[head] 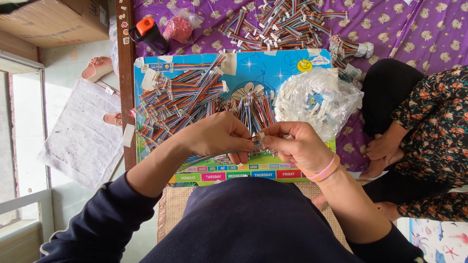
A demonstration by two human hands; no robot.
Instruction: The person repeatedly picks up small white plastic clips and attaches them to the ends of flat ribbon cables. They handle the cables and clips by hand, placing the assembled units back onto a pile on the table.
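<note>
Ribbon cable (222, 155), a rainbow strip, stretches between both hands above the bright board (292, 68), beside heaped cables (180, 100) and a bag of white connectors (317, 97). Left hand (214, 136) grips it, fingers curled; right hand (297, 143) pinches what looks like a small white connector (260, 140) at its end.

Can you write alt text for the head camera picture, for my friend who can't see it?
Two hands meet over a colourful board: the left hand holds a rainbow ribbon cable, and the right hand pinches a small white connector at its end. Piles of cables and a clear bag of connectors lie behind; another person sits at right.
</note>
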